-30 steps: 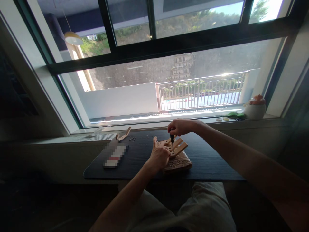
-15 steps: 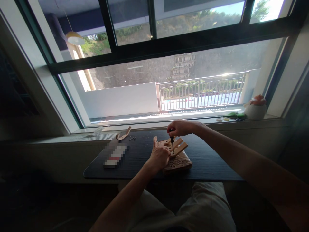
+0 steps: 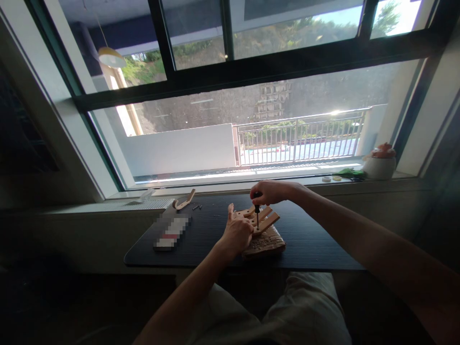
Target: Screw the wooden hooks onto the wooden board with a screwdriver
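My right hand (image 3: 269,192) is closed around the dark handle of a screwdriver (image 3: 257,213), held upright. Its tip meets a hole in the nearest bent wooden hook (image 3: 269,222). Several such light wooden pieces lie side by side, slanting up to the right. Beneath them is a brown, bumpy-surfaced block (image 3: 268,243), perhaps wrapped. From the left, my left hand (image 3: 237,232) grips the near hook's left end; its thumb points away from me and its fingertips are partly hidden.
A loose wooden hook (image 3: 186,201) lies at the back left of the dark table (image 3: 212,251), with small screws (image 3: 197,207) beside it. A blurred-out box (image 3: 172,232) is nearer. On the windowsill stand a white pot (image 3: 379,166) and green leaves (image 3: 348,173).
My right hand and the screwdriver handle have shifted very slightly down and to the right. The tip stays at the same hook, and my left hand has not moved.
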The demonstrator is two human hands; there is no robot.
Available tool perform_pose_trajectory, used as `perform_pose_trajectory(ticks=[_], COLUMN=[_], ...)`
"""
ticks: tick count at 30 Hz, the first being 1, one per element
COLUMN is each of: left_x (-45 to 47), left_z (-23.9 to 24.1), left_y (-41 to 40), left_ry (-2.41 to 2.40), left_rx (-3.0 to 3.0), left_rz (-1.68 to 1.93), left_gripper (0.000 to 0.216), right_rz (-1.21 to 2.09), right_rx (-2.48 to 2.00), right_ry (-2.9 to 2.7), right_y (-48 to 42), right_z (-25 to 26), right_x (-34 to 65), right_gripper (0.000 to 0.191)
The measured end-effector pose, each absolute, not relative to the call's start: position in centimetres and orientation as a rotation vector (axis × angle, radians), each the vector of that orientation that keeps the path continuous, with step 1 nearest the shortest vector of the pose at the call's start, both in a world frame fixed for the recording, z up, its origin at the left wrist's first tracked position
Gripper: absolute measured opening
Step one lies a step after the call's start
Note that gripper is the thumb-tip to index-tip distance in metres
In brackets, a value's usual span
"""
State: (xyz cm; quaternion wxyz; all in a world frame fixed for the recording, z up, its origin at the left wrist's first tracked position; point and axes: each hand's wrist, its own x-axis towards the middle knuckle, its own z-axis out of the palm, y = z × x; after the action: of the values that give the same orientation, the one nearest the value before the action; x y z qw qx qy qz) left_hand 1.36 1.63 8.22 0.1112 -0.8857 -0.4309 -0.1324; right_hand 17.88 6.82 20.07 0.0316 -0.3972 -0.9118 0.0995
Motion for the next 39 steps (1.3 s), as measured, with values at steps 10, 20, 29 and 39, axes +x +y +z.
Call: perform_pose_trajectory(ticks=[10,20,29,39], left_x=[1.34,1.39,1.58,1.44], left_z=[8.34,8.46,8.77,8.7], left_y=[1.52,1.39,1.22,1.23], left_ry=[-1.253,-1.252,-1.275,-1.267], left_rx=[-2.597,-2.598,-2.614,-2.615], left_rz=[-0.4,-0.402,-0.388,-0.388], left_gripper=[0.022,0.02,0.022,0.022], right_rz=[0.332,0.353,0.313,0.208], right_rx=[-1.211,-1.219,-1.201,-1.232], right_ry=[-2.822,-2.815,-2.833,-2.843], right_y=[7.34,7.02,7.0,6.65], right_z=[19.87,20.21,20.18,20.55], right_x=[17.77,17.77,17.52,17.45], right_gripper=[0.026,0.03,0.025,0.028])
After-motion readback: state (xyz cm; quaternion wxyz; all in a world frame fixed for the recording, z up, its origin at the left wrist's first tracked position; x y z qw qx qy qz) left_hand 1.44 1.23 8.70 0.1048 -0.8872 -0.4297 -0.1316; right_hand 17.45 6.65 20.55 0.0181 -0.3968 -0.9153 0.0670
